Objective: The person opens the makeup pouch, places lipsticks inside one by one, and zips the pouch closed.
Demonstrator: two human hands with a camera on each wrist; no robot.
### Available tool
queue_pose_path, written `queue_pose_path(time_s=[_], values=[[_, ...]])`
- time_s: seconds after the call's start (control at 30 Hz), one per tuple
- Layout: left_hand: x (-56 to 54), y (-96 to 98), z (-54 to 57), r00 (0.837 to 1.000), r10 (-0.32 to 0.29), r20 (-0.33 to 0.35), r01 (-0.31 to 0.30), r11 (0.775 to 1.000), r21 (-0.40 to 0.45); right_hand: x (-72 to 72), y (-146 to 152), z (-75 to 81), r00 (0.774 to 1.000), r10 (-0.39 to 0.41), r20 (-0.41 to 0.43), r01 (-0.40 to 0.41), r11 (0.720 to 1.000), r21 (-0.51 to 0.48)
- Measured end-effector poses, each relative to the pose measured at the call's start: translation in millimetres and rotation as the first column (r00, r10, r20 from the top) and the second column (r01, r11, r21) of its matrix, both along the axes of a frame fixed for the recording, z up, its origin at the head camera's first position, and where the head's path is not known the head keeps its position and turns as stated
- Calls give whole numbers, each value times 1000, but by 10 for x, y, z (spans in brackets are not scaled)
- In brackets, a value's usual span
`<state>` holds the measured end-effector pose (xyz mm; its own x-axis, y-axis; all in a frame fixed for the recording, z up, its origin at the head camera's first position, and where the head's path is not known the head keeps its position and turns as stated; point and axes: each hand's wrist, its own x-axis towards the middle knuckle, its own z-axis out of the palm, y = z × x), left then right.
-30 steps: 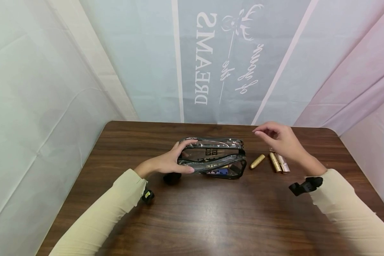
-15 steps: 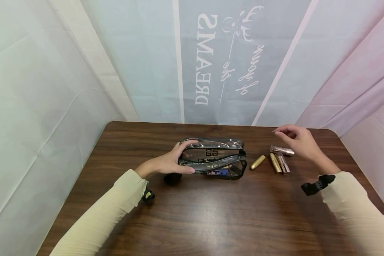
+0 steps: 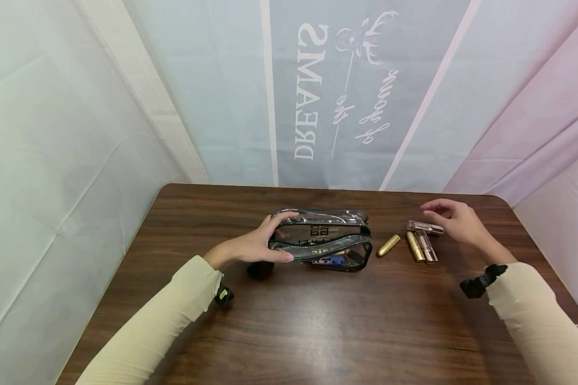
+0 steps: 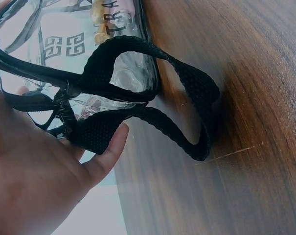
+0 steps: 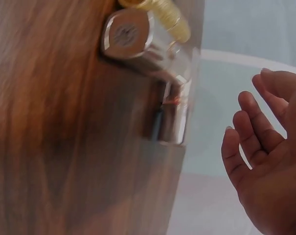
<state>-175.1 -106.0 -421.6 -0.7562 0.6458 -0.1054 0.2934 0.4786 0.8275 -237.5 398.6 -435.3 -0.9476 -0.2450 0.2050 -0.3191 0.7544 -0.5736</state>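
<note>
Left hand (image 3: pixel 255 245) grips transparent pouch (image 3: pixel 325 247), right hand (image 3: pixel 455 220) hovers near silver tube (image 3: pixel 424 228)

From where I stand, the transparent pouch lies on the brown table (image 3: pixel 294 331), its black-edged rims parted along the top. The left hand is clamped on the pouch's left end, thumb on the near rim and fingers over the far one, hiding part of that end from me. A black strap (image 4: pixel 201 88) loops out from the same end, and through the pouch's near wall I make out a blue item (image 3: pixel 331 260).

Just to the right of the pouch lies a gold tube (image 3: pixel 388 245), placed between the pouch and the other tubes. Farther right of the pouch, a second gold tube (image 3: pixel 415 246) rests alongside a second silver tube (image 3: pixel 426 247), and the silver tube lies crosswise at their far ends. The right hand is over there too, well apart from the pouch, its fingers loosely bent, slightly apart and free of any tube; the right wrist view shows a gap between hand and tubes.

Nearer to me than the pouch, a black wrist device (image 3: pixel 223 294) sits to its left and another to its right, both below cream sleeves (image 3: pixel 159 315). Beyond the pouch hangs a pale backdrop (image 3: pixel 279 107) with reversed white lettering, and far to its right a pink drape (image 3: pixel 539 139)
</note>
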Motion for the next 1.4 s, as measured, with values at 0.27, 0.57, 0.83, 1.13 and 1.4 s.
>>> queue_pose_path(time_s=[0.27, 0.57, 0.83, 1.13, 1.4], values=[[-4, -5, -5, 1000, -5, -2, 5, 1000, 10, -6, 142, -122, 1000, 8, 27, -8, 1000, 14], [-9, -3, 0, 1000, -12, -2, 12, 1000, 14, -25, 337, -277, 997, 77, 9, -78, 997, 26], [1, -12, 8, 1000, -1, 6, 1, 1000, 8, -41, 375, -351, 992, 113, 55, -115, 992, 49], [-25, -26, 22, 1000, 3, 13, -3, 1000, 0, -67, 341, -359, 994, 95, 48, -100, 988, 121], [-42, -32, 37, 1000, -10, 18, 10, 1000, 7, -63, 261, -344, 994, 102, 48, -109, 980, 167]])
